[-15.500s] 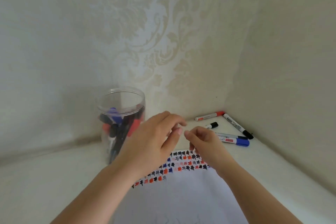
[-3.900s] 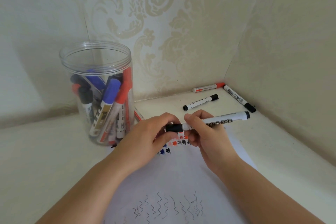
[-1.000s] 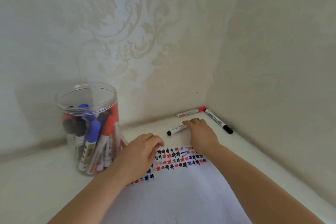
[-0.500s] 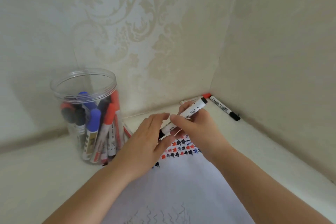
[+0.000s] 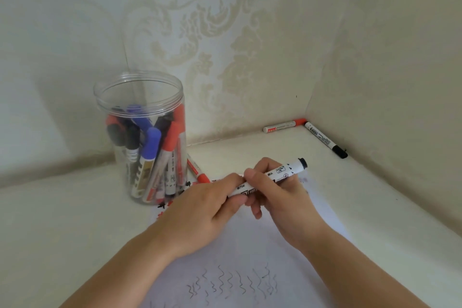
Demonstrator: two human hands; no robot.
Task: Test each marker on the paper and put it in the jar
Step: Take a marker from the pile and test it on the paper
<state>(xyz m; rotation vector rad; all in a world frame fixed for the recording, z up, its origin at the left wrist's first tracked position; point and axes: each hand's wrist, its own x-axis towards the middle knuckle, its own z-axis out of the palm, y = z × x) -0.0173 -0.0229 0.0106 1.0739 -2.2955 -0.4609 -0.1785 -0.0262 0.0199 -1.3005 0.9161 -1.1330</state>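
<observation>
Spreading across the near centre, the paper [image 5: 252, 252] was seen, the clear jar [image 5: 140, 97] standing far left of it. A white marker [image 5: 287, 172] was gripped above the paper by the left hand [image 5: 207, 202] and right hand [image 5: 277, 195], fingers curled round it.

Both hands meet over the paper [image 5: 250, 245] on the counter [image 5: 62, 220] — the right hand [image 5: 280, 197] grips a white marker [image 5: 287, 172] by its barrel, the left hand [image 5: 207, 210] pinches its near end. A clear jar [image 5: 140, 97] of markers stands to the left. Two more markers — a red-capped marker [image 5: 285, 126] and a black-capped marker [image 5: 325, 139] — lie in the far corner.
</observation>
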